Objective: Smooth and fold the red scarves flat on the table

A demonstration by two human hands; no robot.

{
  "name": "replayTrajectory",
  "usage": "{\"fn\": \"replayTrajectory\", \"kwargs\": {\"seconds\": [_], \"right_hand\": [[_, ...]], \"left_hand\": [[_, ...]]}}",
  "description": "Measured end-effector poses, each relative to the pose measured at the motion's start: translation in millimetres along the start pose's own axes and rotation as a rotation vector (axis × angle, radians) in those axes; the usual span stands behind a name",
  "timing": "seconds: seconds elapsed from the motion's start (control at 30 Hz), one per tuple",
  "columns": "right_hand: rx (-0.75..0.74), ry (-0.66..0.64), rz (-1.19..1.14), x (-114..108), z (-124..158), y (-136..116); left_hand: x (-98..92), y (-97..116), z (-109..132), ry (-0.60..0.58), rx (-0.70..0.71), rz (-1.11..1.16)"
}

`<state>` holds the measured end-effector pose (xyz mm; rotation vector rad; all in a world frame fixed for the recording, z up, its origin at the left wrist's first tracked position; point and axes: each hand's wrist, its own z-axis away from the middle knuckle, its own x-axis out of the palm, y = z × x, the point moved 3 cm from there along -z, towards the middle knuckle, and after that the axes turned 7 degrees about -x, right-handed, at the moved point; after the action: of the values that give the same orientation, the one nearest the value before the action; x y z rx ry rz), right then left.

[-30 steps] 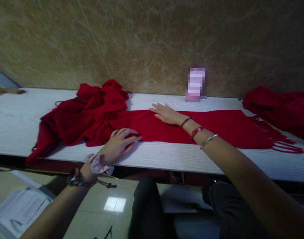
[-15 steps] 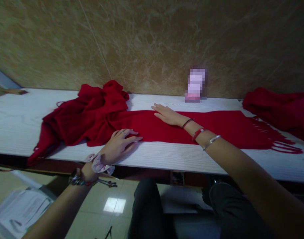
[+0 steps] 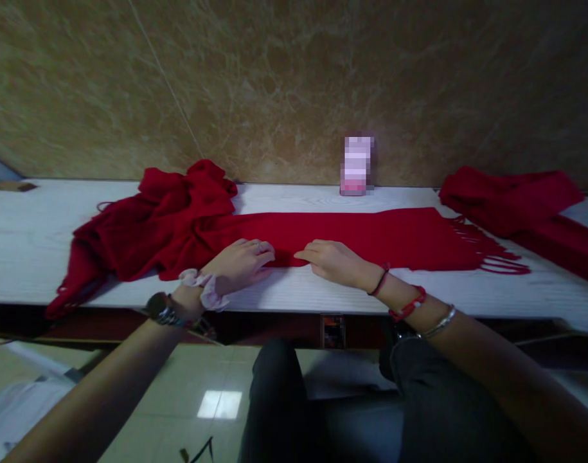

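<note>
A red fringed scarf (image 3: 351,235) lies lengthwise on a white wood-grain table. Its middle and right part is flat, while its left part is heaped in loose folds (image 3: 144,225). My left hand (image 3: 243,260) rests at the scarf's near edge, fingers curled down and closed on the cloth. A short gap to the right, my right hand (image 3: 335,260) has its fingers bent and pinched on that same near edge. The thumbs and fingertips are partly hidden. Tassels (image 3: 500,257) spread out from the scarf's right end.
Another red cloth (image 3: 515,199) lies folded at the right. Against the marbled wall (image 3: 274,83) leans a pink, blurred-out phone-like object (image 3: 356,166). The white table (image 3: 28,238) is narrow, with its front edge close to my knees (image 3: 279,373).
My right hand has come from lying flat on the scarf's far side to its near edge, fingers now bent. My left hand's fingers have curled in. The view has shifted slightly right.
</note>
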<state>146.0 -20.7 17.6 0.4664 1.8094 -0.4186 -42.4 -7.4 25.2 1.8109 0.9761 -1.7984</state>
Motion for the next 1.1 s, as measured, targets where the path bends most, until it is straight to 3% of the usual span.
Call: {"fn": "replayTrajectory", "kwargs": {"seconds": [0.1,0.2,0.43,0.63,1.1], "right_hand": [[0.048,0.072,-0.030,6.5,2.7,1.2],[0.116,0.150,-0.080,11.6,5.5,6.3],[0.265,0.252,-0.042,2.0,10.7,17.7],[0.272,0.137,0.065,3.7,9.9,19.0],[0.234,0.174,0.068,5.0,11.6,21.7]], "left_hand": [[-4.3,15.1,-27.2,-0.037,0.088,0.070],[0.1,19.6,-41.8,-0.030,0.082,0.107],[4.6,12.4,-27.9,0.137,0.010,0.316],[12.1,7.9,-30.4,0.219,-0.004,0.312],[13.4,7.9,-28.1,0.340,0.027,0.253]]}}
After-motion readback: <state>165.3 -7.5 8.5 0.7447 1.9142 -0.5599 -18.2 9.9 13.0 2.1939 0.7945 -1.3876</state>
